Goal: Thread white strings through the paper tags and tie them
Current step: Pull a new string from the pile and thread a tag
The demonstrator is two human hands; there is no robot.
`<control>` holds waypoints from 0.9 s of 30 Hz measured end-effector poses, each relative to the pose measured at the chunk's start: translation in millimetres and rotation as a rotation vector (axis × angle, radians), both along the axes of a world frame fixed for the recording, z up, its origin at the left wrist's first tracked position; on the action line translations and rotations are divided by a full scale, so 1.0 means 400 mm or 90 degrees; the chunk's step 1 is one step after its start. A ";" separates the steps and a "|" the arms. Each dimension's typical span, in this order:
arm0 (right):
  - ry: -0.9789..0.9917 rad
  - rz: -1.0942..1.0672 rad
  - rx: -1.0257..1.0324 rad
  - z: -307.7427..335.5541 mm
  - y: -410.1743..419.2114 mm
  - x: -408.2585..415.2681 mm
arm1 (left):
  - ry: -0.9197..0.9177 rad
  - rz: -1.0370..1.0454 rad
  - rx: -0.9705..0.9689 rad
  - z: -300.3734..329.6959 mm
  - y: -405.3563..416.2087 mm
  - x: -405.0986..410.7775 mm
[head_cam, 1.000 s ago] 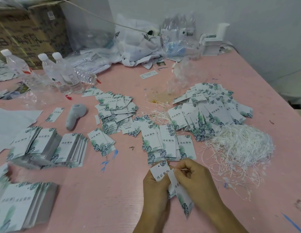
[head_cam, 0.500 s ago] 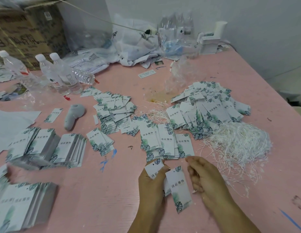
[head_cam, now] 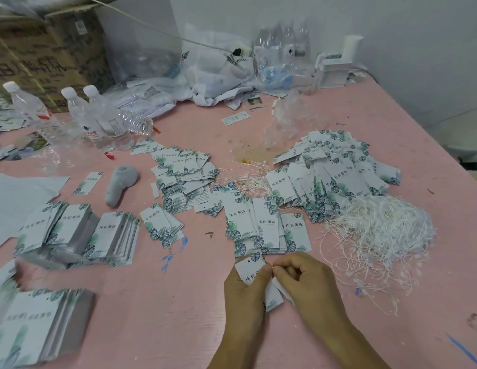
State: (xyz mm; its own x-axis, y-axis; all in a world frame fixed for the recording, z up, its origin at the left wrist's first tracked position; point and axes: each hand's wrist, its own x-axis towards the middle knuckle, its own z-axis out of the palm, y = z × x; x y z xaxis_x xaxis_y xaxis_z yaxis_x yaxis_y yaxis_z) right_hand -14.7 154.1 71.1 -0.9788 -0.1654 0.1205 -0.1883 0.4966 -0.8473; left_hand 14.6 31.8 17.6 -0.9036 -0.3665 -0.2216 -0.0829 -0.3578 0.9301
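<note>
Since half a second ago, my right hand point(head_cam: 306, 280) has come back toward the left one, and now the fingertips of both meet at the top of the tags. Before, the second tag hung open between my hands with its print showing; now it is mostly covered, and only its lower corner point(head_cam: 273, 299) shows under my palms.

My left hand point(head_cam: 244, 291) grips a paper tag point(head_cam: 250, 270) with curled fingers, the thumb lying on its printed face. The tag stands nearly upright, with its punched hole near the top edge. My right hand is curled too, and its thumb and forefinger pinch something very small just beside the tag's right edge. I think it is the end of a white string, but it is too thin to tell for sure.

Both hands are low over the pink table point(head_cam: 178, 315). Just above them lies a short row of tags point(head_cam: 266, 227), face up. To my right is the loose heap of white strings point(head_cam: 384, 230), near my right hand but not touching it. Behind that heap is a big pile of tags point(head_cam: 336, 169). At my left are neat stacks of tags point(head_cam: 80, 235), and farther back 3 water bottles point(head_cam: 99, 121) stand together.
</note>
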 end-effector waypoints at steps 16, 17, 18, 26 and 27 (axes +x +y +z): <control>0.019 0.002 0.057 0.014 -0.047 -0.011 | 0.015 -0.087 -0.003 -0.010 -0.003 0.005; 0.017 0.002 0.060 0.011 -0.048 -0.011 | 0.019 -0.097 -0.016 -0.005 -0.002 0.007; 0.015 0.001 0.063 0.009 -0.048 -0.012 | 0.024 -0.107 -0.029 -0.002 -0.001 0.009; 0.029 -0.010 0.088 0.011 -0.054 -0.016 | 0.020 -0.120 -0.021 0.033 0.008 0.016; 0.032 -0.011 0.089 0.012 -0.054 -0.016 | 0.019 -0.115 0.000 0.040 0.011 0.017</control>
State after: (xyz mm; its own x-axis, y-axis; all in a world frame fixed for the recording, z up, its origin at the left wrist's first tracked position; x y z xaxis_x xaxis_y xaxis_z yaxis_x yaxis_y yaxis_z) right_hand -21.3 132.5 75.8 -0.9752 -0.1666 0.1459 -0.2183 0.6122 -0.7599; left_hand 21.4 36.1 33.7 -0.9610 -0.1982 -0.1929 -0.1173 -0.3394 0.9333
